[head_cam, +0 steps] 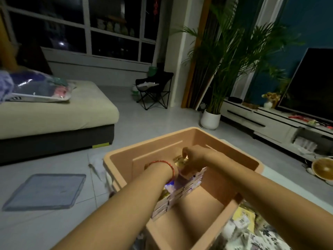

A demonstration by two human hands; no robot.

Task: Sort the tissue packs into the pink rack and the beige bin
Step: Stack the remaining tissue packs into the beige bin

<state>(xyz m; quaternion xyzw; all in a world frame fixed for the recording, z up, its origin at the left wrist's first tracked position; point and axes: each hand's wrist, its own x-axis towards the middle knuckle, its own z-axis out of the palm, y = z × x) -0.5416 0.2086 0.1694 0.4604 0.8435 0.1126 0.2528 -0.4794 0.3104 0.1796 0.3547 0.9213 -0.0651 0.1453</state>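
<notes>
Standing on edge in a tight row, the tissue packs (178, 193) line the 9 o'clock side of the beige bin (212, 139) — kept against that wall, I judge, to leave the remaining floor free. The right hand (193, 159) reaches in from 3 o'clock, fingers curled down round a gold-wrapped pack (179, 159) at the row's 12 o'clock end, apparently seating it; the left hand (163, 167) dips beside it, fingers hidden behind the wrist — its grip cannot be told. Loose packs (243, 219) lie outside at 4 o'clock; no pink rack is in view.
</notes>
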